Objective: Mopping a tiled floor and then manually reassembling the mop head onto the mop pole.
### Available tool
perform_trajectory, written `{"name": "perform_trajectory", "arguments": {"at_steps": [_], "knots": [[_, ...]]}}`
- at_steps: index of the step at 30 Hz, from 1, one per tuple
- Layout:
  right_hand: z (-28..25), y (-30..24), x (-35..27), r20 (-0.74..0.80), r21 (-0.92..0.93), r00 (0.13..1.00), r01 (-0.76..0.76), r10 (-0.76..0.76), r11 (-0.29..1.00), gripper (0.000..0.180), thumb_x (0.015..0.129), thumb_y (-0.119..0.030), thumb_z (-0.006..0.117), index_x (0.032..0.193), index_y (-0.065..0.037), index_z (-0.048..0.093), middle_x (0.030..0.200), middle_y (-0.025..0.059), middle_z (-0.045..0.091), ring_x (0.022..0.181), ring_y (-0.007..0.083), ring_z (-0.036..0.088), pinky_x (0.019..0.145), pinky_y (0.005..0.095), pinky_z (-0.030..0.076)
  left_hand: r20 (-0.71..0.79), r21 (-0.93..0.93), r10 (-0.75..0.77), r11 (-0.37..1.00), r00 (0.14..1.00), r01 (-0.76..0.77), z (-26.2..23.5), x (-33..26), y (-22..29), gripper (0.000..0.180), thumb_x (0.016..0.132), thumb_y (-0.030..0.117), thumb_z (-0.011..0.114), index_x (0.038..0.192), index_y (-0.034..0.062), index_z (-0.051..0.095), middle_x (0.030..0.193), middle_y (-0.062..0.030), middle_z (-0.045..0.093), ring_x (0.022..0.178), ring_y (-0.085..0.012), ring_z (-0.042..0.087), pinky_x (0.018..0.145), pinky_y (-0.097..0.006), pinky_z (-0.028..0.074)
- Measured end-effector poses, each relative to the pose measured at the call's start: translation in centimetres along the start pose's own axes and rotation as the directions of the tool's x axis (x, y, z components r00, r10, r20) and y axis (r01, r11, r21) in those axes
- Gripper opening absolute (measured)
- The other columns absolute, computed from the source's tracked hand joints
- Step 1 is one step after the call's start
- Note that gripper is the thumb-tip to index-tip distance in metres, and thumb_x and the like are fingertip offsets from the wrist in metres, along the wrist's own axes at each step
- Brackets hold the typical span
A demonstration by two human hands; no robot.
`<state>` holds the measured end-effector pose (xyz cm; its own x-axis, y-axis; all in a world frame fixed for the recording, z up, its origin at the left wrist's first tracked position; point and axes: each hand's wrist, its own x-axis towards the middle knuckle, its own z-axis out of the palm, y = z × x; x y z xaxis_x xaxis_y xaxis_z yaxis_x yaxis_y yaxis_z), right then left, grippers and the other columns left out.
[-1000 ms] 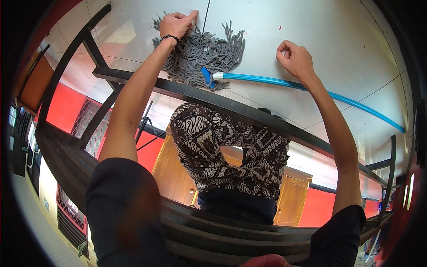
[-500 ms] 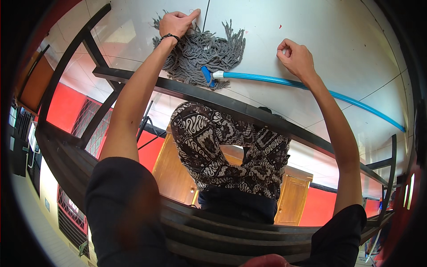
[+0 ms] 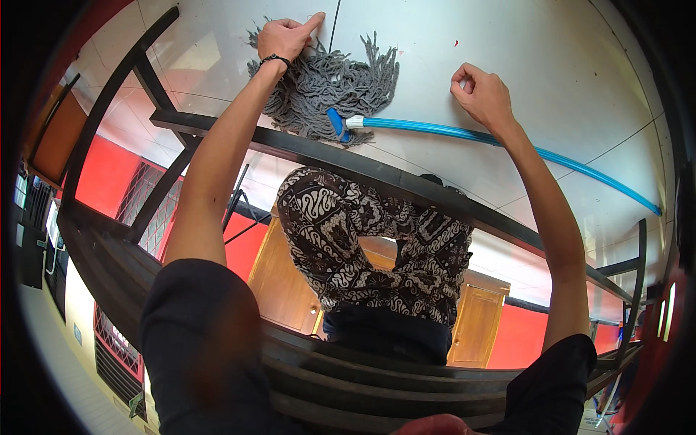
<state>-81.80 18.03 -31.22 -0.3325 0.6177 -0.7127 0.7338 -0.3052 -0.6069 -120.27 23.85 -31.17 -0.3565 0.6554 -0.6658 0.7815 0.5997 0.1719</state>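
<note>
A mop with a grey string head (image 3: pixel 326 90) lies on the white tiled surface, its strands spread out. Its blue clamp (image 3: pixel 337 125) and white collar join a long blue handle (image 3: pixel 435 128) that runs off to the right. Over the far left edge of the strands is my left hand (image 3: pixel 285 38), fingers drawn together and index finger pointing away; a faint thin strand shows by its tip. My right hand (image 3: pixel 482 93) is curled closed above the tiles, beyond the handle, with thumb and forefinger forming a loop. What either hand pinches, if anything, cannot be made out.
A dark rail (image 3: pixel 348 159) of a slatted bench frame crosses between my arms. Nearer are my legs in patterned trousers (image 3: pixel 319 210). Wooden cabinets (image 3: pixel 283 264) and a red wall (image 3: pixel 109 174) stand beyond the bench. A small red scrap (image 3: pixel 457 43) lies on the tiles.
Almost nothing differs. My left hand has shifted very slightly to the left, and the right hand holds its place.
</note>
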Motion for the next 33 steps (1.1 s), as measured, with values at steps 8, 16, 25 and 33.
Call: {"name": "perform_trajectory", "arguments": {"at_steps": [8, 16, 25, 33], "knots": [[0.1, 0.0, 0.0, 0.000, 0.002, 1.000, 0.000, 0.000, 1.000, 0.015, 0.080, -0.025, 0.063, 0.086, -0.012, 0.068, 0.060, 0.0024, 0.061, 0.056, 0.0206, 0.061, 0.060, 0.0344, 0.050, 0.064, -0.237, 0.003, 0.971, 0.998, 0.012, -0.5, 0.3, -0.4, 0.044, 0.078, 0.048, 0.076, 0.070, 0.0048, 0.074, 0.067, -0.0040, 0.072, 0.062, -0.0111, 0.069, 0.065, -0.026, 0.056], [0.0, 0.0, 0.0, 0.000, 0.004, 1.000, 0.002, -0.002, 1.000, 0.016, 0.080, -0.025, 0.062, 0.087, -0.012, 0.068, 0.060, 0.0025, 0.061, 0.056, 0.0204, 0.060, 0.060, 0.0344, 0.050, 0.086, -0.186, 0.030, 0.983, 0.996, -0.013, -0.5, 0.7, -0.9, 0.040, 0.079, 0.043, 0.076, 0.070, 0.0035, 0.073, 0.069, -0.0048, 0.072, 0.061, -0.0108, 0.069, 0.062, -0.026, 0.055], [0.0, 0.1, 0.0, 0.004, 0.005, 1.000, 0.005, -0.005, 1.000, 0.016, 0.080, -0.025, 0.062, 0.087, -0.012, 0.069, 0.061, 0.0032, 0.062, 0.057, 0.0211, 0.061, 0.061, 0.0350, 0.050, 0.121, -0.267, 0.024, 0.964, 0.992, 0.009, -0.4, 1.5, -1.5, 0.039, 0.079, 0.041, 0.077, 0.072, 0.0024, 0.074, 0.069, -0.0046, 0.072, 0.060, -0.0108, 0.068, 0.063, -0.025, 0.055], [-0.1, 0.0, 0.0, 0.014, -0.008, 1.000, -0.006, 0.006, 1.000, 0.016, 0.081, -0.025, 0.062, 0.088, -0.013, 0.069, 0.061, 0.0031, 0.062, 0.057, 0.0215, 0.061, 0.061, 0.0350, 0.050, 0.194, -0.346, -0.007, 0.935, 0.981, 0.075, -1.0, 1.7, -1.6, 0.037, 0.080, 0.038, 0.077, 0.076, 0.0015, 0.073, 0.073, -0.0062, 0.073, 0.058, -0.0096, 0.066, 0.060, -0.025, 0.054]]}}
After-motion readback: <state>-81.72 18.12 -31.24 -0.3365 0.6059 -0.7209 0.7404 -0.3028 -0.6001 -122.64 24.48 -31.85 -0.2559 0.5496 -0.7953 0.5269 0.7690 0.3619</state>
